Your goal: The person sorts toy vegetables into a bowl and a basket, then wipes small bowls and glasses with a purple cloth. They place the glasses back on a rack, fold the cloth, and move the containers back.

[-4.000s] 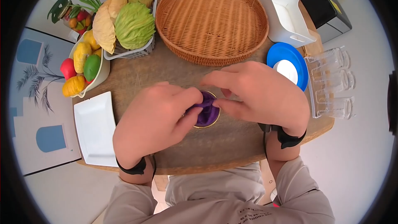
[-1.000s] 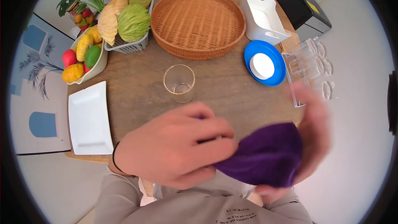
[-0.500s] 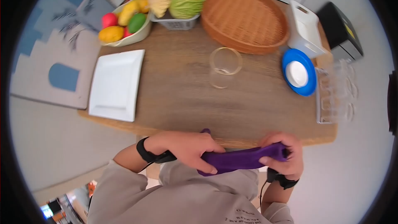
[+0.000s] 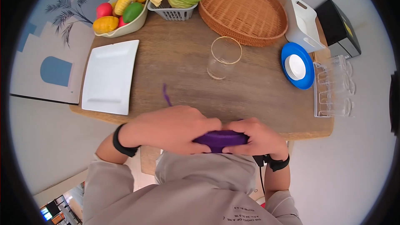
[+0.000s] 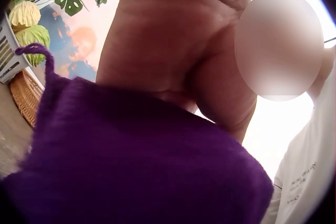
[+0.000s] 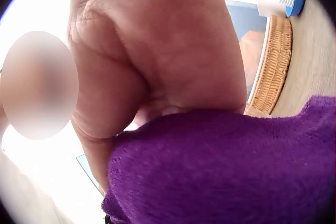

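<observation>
A purple terry cloth [image 4: 220,140] is bunched between both hands at the near edge of the table. My left hand [image 4: 177,128] grips its left end, thumb in front. The right hand [image 4: 259,140] pinches the other end, with the thumb close to the left thumb. A thin purple hanging loop [image 4: 166,95] sticks out beyond the left hand. Folds of the cloth [image 5: 142,155] fill the lower part of the left wrist view, and more of the cloth [image 6: 226,166] covers the bottom of the right wrist view. Upright beyond the hands stands a clear gold-rimmed glass [image 4: 225,60].
At the left lies a white rectangular plate [image 4: 109,77], below a bowl of fruit [image 4: 139,23]. A basket of cabbages [image 4: 179,14] and a round wicker tray [image 4: 246,10] stand behind. To the right are a white bin [image 4: 306,21], a blue plate [image 4: 307,81] and a rack of glasses [image 4: 341,83].
The cloth was inside the glass at first; now it is out, held by both hands near the body. Since half a second ago, the hands have come closer together and the cloth is bunched shorter.
</observation>
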Demonstrator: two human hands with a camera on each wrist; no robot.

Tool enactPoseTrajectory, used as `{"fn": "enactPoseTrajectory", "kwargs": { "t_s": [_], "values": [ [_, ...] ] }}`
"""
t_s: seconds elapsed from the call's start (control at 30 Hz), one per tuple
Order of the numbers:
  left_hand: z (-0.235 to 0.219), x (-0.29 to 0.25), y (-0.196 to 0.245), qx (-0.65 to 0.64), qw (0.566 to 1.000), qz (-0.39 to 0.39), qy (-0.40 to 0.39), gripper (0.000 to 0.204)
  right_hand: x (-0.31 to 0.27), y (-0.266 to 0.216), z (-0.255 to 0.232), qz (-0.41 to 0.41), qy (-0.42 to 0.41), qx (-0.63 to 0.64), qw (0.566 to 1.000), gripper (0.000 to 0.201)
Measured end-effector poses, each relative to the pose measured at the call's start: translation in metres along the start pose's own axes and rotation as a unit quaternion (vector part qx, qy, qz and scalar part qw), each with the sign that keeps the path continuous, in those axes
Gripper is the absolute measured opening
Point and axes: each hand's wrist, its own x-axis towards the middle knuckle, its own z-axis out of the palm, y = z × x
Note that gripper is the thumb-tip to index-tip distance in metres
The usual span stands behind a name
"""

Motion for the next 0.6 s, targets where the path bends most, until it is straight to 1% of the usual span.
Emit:
{"fn": "enactPoseTrajectory", "kwargs": {
  "t_s": [0.03,0.07,0.1,0.17,0.2,0.27,0.3,0.33,0.43,0.47,0.57,0.6],
  "values": [
    [-0.004,-0.004,-0.004,-0.012,1.000,0.002,0.012,0.029,-0.003,-0.001,-0.002,0.007,0.010,-0.008,1.000,0.035],
    [-0.006,-0.007,-0.007,-0.028,0.999,-0.012,0.011,0.028,-0.006,-0.004,-0.005,0.013,0.020,-0.016,1.000,0.034],
    [-0.007,-0.010,-0.011,-0.005,0.999,-0.004,0.042,0.029,-0.008,-0.007,-0.007,0.018,0.032,-0.024,0.999,0.033],
    [-0.008,-0.013,-0.019,0.043,0.993,0.010,0.106,0.029,-0.009,-0.010,-0.017,0.039,0.077,-0.110,0.990,0.034],
    [-0.014,-0.015,-0.017,0.064,0.990,-0.009,0.129,0.028,-0.008,-0.013,-0.022,0.049,0.098,-0.152,0.982,0.035],
    [-0.024,-0.013,-0.021,0.096,0.977,-0.009,0.188,0.025,-0.001,-0.020,-0.032,0.033,0.168,-0.211,0.962,0.037],
    [-0.029,-0.012,-0.022,0.113,0.969,-0.008,0.218,0.024,0.003,-0.025,-0.038,0.023,0.203,-0.241,0.949,0.038],
    [-0.035,-0.012,-0.018,0.122,0.964,-0.029,0.234,0.023,0.006,-0.029,-0.045,0.018,0.213,-0.290,0.933,0.041],
    [-0.046,-0.004,-0.023,0.220,0.922,-0.019,0.317,0.027,0.022,-0.037,-0.056,0.013,0.269,-0.405,0.874,0.036],
    [-0.048,-0.001,-0.026,0.235,0.915,-0.052,0.323,0.030,0.028,-0.037,-0.057,0.019,0.278,-0.448,0.850,0.033],
    [-0.047,0.016,-0.049,0.295,0.870,-0.009,0.394,0.029,0.047,-0.016,-0.065,-0.033,0.304,-0.535,0.788,0.031],
    [-0.045,0.020,-0.052,0.305,0.855,-0.007,0.419,0.029,0.054,-0.010,-0.067,-0.047,0.325,-0.540,0.775,0.031]
  ]
}}
